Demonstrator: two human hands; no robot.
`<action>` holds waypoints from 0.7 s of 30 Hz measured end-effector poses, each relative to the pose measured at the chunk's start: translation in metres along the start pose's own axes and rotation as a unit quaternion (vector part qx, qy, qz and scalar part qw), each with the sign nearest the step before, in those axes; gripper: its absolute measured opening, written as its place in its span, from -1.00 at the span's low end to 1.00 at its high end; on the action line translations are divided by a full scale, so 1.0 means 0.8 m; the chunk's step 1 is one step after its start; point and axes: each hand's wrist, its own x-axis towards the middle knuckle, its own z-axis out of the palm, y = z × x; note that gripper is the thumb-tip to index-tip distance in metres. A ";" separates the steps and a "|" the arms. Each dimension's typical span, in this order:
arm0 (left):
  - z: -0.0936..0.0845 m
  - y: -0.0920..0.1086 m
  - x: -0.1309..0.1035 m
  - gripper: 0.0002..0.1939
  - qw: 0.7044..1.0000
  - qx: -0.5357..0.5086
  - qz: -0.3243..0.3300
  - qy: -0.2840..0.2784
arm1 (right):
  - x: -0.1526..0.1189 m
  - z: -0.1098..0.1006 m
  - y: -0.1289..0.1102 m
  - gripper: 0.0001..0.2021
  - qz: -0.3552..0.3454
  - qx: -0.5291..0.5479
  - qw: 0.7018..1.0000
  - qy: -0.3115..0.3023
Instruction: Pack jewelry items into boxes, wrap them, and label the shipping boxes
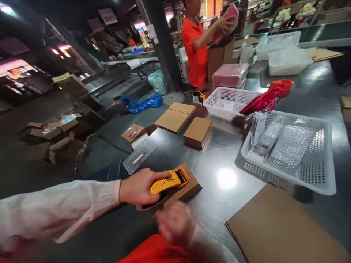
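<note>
A yellow tape dispenser [166, 182] with dark writing is gripped in my left hand [139, 186], my fingers wrapped round its handle. Its front end rests over a brown cardboard box [192, 188] near the table's front edge. My right hand [177, 221] is just in front of the box, blurred by motion, so its fingers and anything in them cannot be made out. Part of the box is hidden under the dispenser and my hands.
Closed brown box [197, 132] and flat cartons [175, 116] lie beyond. White baskets [332, 157] stand right, with bubble-wrapped packs and red straps [264, 98]. Cardboard sheets [282, 226] lie front right. A person in red [194, 51] holds a pink package behind the table.
</note>
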 end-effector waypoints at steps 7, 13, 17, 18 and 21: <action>0.005 -0.028 -0.013 -0.34 0.998 0.015 0.045 0.027 | 0.114 -0.085 0.078 -0.29 0.395 -0.055 0.900 -0.177; 0.044 -0.108 -0.140 -0.34 0.997 0.040 -0.035 -0.056 | 0.124 -0.076 0.080 -0.22 0.416 -0.085 0.876 -0.227; 0.106 -0.155 -0.160 -0.35 0.992 0.044 -0.074 -0.089 | 0.123 -0.074 0.084 -0.22 0.437 -0.077 0.870 -0.217; 0.119 -0.160 -0.147 -0.34 0.994 0.045 -0.066 -0.079 | 0.125 -0.074 0.085 -0.22 0.440 -0.072 0.868 -0.217; 0.145 -0.158 -0.089 -0.33 0.997 0.048 -0.029 -0.056 | 0.126 -0.073 0.085 -0.22 0.441 -0.052 0.871 -0.212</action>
